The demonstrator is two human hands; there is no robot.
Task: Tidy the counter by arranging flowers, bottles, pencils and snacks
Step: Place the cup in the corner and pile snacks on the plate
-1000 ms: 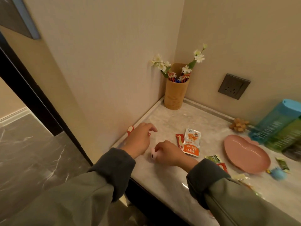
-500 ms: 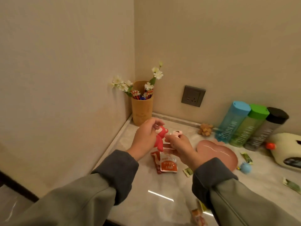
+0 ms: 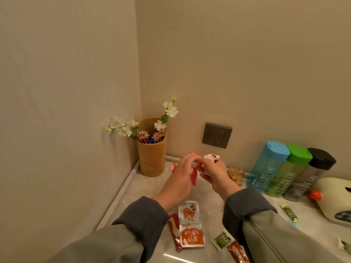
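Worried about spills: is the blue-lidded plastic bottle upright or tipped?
Upright: the blue-lidded plastic bottle stands on its base, lid on top.

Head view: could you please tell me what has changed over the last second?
Both hands rose from the counter: the left hand now grips a red toy, the right hand a pink toy, brought together above it. The cup, snack packets and bottles stayed put.
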